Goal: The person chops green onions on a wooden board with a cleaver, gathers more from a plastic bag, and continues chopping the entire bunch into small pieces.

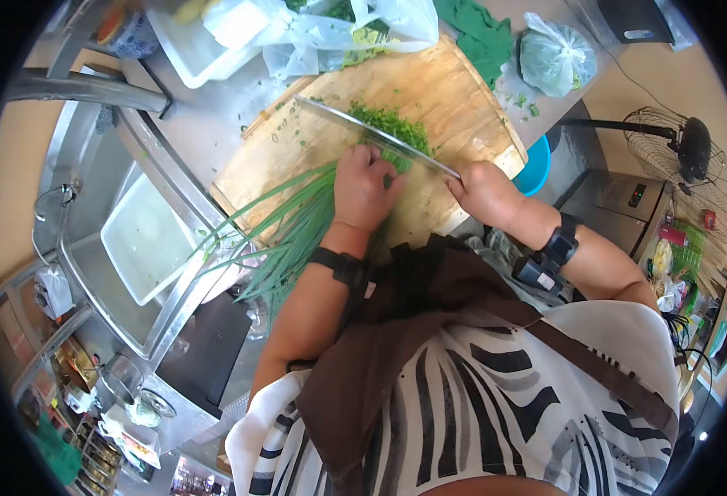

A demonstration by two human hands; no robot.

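Long green onion stalks (pixel 297 217) lie across a wooden cutting board (pixel 471 107), their far ends hanging over its left edge. My left hand (pixel 365 188) presses on the stalks with its fingers curled over them, close beside the blade. In my right hand (pixel 487 194) is the handle of a knife (pixel 355 121); the blade slants up to the left across the board. A pile of chopped green onion (pixel 396 126) lies just beyond the blade. The handle is mostly hidden by my fingers.
At left, a sink (pixel 107 264) holds a white tray (pixel 150 240). Behind the board are a white container (pixel 190 58), plastic bags (pixel 297 41), a green cloth (pixel 479 41) and a tied bag (pixel 555 56). A blue bucket (pixel 535 168) and a fan (pixel 694 149) stand at right.
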